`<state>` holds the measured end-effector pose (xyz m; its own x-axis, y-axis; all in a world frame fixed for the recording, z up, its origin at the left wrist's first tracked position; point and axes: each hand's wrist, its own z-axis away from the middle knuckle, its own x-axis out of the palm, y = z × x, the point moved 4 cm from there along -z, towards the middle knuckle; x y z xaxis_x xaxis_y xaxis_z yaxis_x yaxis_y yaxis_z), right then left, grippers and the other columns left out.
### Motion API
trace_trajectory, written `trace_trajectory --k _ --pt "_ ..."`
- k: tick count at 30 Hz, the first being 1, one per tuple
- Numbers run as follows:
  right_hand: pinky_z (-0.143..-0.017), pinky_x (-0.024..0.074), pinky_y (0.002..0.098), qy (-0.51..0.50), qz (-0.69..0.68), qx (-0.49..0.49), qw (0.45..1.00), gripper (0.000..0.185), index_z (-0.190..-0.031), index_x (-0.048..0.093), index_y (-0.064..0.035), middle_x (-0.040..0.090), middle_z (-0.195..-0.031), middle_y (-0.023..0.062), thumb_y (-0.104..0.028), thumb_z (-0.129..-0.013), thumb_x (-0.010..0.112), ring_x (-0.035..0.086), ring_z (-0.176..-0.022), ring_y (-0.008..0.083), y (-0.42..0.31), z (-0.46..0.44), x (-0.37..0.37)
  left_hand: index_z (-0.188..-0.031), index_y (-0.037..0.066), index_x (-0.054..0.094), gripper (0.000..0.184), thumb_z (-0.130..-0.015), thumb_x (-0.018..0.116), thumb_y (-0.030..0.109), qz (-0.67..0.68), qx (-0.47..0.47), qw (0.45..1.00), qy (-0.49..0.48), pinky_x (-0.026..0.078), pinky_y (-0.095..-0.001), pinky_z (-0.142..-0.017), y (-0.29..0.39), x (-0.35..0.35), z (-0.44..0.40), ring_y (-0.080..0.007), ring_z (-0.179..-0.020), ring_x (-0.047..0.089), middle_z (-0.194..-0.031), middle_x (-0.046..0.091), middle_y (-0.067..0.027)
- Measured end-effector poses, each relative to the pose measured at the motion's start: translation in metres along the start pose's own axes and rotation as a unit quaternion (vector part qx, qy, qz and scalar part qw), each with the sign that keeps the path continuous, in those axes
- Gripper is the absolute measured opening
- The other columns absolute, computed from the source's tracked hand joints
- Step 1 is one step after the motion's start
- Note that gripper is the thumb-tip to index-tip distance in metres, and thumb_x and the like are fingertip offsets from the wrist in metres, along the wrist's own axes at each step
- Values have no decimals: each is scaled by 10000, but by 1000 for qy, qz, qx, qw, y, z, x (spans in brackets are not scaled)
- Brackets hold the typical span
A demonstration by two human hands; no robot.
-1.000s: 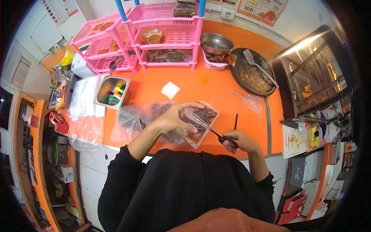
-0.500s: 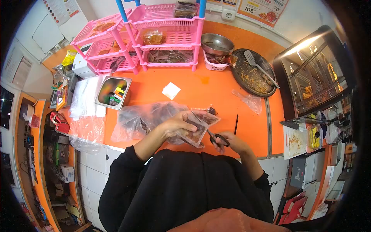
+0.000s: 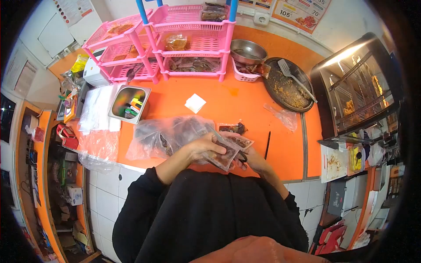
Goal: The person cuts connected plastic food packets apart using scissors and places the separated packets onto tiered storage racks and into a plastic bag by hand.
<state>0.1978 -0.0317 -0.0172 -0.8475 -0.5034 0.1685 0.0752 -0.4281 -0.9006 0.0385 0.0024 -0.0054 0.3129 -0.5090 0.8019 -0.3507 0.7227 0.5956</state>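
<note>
"The right hand (image 3: 255, 161) has swung inward on my head view since half a second ago. It now meets the edge of the packets (image 3: 222, 155), and the scissors (image 3: 241, 156) are mostly lost among fingers and film."

"How is that hand set?"

"Fingers curled about the scissors' dark handle, as far as I see. Whether the blades are together, or the fingertips pinch film too, I can't tell from here."

"And the left hand (image 3: 205, 148)?"

"Pinching the packets, thumb across the top, fingers underneath. They're fanned slightly, in front of the torso above the counter's (image 3: 245, 104) near edge. I'd guess the thumb lies flat to keep slick film from sliding, and the fan keeps the edges apart."

"Why so close to the body?"

"Short reach, I'd say; both wrists can stay low."

"What's around them?"

"A loose packet (image 3: 232, 127) lies just beyond the packets. A big clear bag (image 3: 151, 136) spreads beside the left forearm, handy for that side, I'd judge. A thin black stick (image 3: 268, 144) lies near the right hand, and the pink rack (image 3: 193, 53) stands at the back."
</note>
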Motion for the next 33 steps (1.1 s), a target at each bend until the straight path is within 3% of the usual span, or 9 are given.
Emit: trace_trajectory --k 6,11,14,17,21,24,27,30,33 --pt "-790 469 261 73 -68 -107 989 416 -1214 509 -25 608 -968 33 -214 -865 630 581 -910 112 -9 -7 17 -1321 3 403 680 -741 740 110 -131 74 979 138 453 -375 -941 15 -18 4 -231 -1098 552 -1234 541 -127" --pt "-814 471 278 175 -93 -200 960 406 -1137 538 -20 604 -1017 44 -166 -803 716 582 -923 137 0 -30 17 -1378 16 274 668 -834 655 87 -247 66 906 337 442 -322 -948 4 -29 6 -218 -1110 537 -1242 521 -142" --pt "-765 483 255 240 -143 -268 922 318 -1079 563 -12 616 -976 47 -138 -818 695 591 -870 131 -18 -26 12 -1404 89 215 779 -782 665 -44 -209 135 933 260 451 -308 -932 9 -14 13 -220 -1102 540 -1217 530 -152" --pt "-767 481 252 275 -139 -204 929 296 -1052 574 -7 614 -952 41 -152 -822 691 592 -872 132 -21 -20 -4 -1385 133 254 839 -713 680 -135 -239 181 925 234 484 -283 -877 25 8 26 -182 -1069 556 -1195 539 -130" --pt "-612 428 222 68 15 -136 988 330 -919 565 -18 570 -771 18 -343 -877 610 540 -719 88 -8 6 -50 -1337 63 342 723 -723 668 -134 -354 225 881 218 492 -308 -893 48 8 43 -174 -1074 554 -1207 530 -108" --pt "-536 376 215 -157 130 -51 978 348 -841 525 -43 523 -691 0 -385 -894 563 474 -616 72 -32 43 -48 -1301 21 399 654 -725 670 -128 -362 236 875 219 487 -317 -915 62 12 52 -167 -1090 545 -1243 505 -99" --pt "-510 371 208 -182 120 1 976 308 -815 497 -53 496 -666 -12 -341 -895 574 452 -571 71 -42 58 -45 -1301 19 417 661 -714 691 -113 -355 231 880 216 484 -301 -915 66 15 53 -158 -1097 538 -1269 486 -93" --pt "-469 387 214 -166 149 38 974 575 -775 543 -29 542 -649 3 -600 -778 612 505 -544 71 -54 52 -33 -1278 20 452 656 -691 722 -92 -372 197 883 208 488 -291 -901 66 22 49 -151 -1079 546 -1251 504 -79" --pt "-465 389 201 -162 141 46 976 525 -779 546 -36 543 -632 -2 -552 -784 641 500 -526 57 -44 39 -35 -1255 30 486 658 -663 756 -63 -420 174 868 201 492 -282 -882 65 28 46 -139 -1048 557 -1229 522 -69"
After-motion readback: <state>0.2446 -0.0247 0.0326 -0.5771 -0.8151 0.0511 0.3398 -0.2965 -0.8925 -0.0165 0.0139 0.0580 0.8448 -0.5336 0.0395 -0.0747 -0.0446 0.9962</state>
